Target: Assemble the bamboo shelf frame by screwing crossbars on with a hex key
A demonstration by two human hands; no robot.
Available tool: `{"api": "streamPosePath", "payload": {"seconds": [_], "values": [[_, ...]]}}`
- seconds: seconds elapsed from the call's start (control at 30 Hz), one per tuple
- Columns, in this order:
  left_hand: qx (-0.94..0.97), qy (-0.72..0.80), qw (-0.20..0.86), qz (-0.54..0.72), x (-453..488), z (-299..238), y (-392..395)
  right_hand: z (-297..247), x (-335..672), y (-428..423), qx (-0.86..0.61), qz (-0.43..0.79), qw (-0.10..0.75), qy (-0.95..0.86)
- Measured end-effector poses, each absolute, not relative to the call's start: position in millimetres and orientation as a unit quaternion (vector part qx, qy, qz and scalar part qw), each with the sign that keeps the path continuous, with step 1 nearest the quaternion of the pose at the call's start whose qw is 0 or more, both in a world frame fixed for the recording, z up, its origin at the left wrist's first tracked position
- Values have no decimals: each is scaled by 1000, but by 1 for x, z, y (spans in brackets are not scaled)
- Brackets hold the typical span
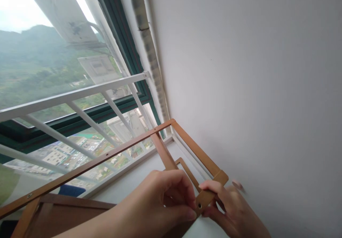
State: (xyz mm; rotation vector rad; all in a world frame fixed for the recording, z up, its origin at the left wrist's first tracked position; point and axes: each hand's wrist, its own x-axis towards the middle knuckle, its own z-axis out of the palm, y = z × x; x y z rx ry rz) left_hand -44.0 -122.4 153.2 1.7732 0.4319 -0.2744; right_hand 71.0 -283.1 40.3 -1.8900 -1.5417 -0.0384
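Note:
An orange-brown metal shelf frame (112,152) stands by the window, its top rails running from lower left to a far corner near the wall. My left hand (160,202) is closed in a pinch at the near corner bracket (207,195), fingertips beside a small hole in it; what it pinches is too small to name. My right hand (229,209) grips the same bracket from the wall side, fingers wrapped around it. A brown shelf panel (66,216) lies inside the frame at lower left.
A white wall (253,88) rises close on the right. White window guard bars (80,95) cross a green-framed window (128,31) on the left, with hills and buildings far below. A white sill (139,177) runs under the frame.

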Motion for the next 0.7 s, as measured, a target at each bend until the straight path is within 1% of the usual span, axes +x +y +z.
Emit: {"api": "streamPosePath", "payload": {"seconds": [0.23,0.5,0.7], "values": [[687,217,673,-167,-33,157,-127,36,70,-288,-740,-29,325,-588],[682,220,678,-163,-29,145,-124,31,69,-289,-744,-57,324,-581],[716,214,645,-160,-27,141,-125,28,67,-289,-742,-38,357,-567]]}}
